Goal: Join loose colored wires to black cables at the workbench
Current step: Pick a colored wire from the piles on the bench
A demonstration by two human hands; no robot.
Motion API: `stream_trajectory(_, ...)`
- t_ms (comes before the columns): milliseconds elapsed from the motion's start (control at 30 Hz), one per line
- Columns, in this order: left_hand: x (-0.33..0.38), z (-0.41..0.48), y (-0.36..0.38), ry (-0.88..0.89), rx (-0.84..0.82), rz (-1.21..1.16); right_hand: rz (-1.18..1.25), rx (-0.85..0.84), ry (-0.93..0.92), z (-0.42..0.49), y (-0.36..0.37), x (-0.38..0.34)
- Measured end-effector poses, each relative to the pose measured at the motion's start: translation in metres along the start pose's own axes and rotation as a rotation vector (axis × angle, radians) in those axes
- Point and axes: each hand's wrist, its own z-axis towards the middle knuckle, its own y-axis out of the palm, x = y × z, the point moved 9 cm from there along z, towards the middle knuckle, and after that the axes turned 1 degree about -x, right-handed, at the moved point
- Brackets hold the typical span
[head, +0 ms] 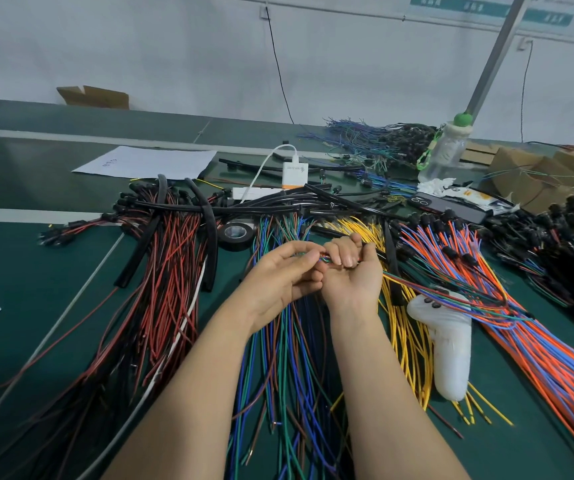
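**Step in hand:** gathering and aligning wire ends ahead of a join, as judged from the grip.

**Hands:** Both meet at the centre of the frame, above the tabletop [19, 271]. The right hand [351, 268] lies palm up, fingers curled round a small bundle of coloured wires [323, 259]. The bundle trails off to the right, over the yellow wires [410, 327] and a white handle [452, 348]. The left hand [285, 271] pinches the bundle's near ends between thumb and fingertips.

**Stock:** Loose coloured wires [289, 358] lie fanned between the forearms in the lower centre. The black cables [244, 210] lie across the tabletop just above the hands. A roll of black tape [236, 234] sits beside them, upper left of the hands.

**Not established:** whether a black cable is already in the right hand's grip (a dark piece shows by its fingertips, too small to identify).

**Next move, as judged:** the ends need squaring flush. A black cable end must then be brought to them while the right hand keeps the bundle tight. A slack grip would let single wires slip out of line.
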Motion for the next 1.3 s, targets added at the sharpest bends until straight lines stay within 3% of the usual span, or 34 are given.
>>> stream_trajectory(633,0.002,0.002,-0.012,0.070,0.142,0.175,-0.013,0.046,-0.007,0.003,-0.009,0.001)
stream_trajectory(1033,0.002,0.001,-0.008,0.066,0.087,0.125,-0.127,0.102,-0.016,0.003,-0.012,-0.001)
stream_trajectory(1300,0.000,0.003,-0.012,0.082,0.118,0.225,-0.120,0.123,-0.018,0.003,-0.016,-0.002)
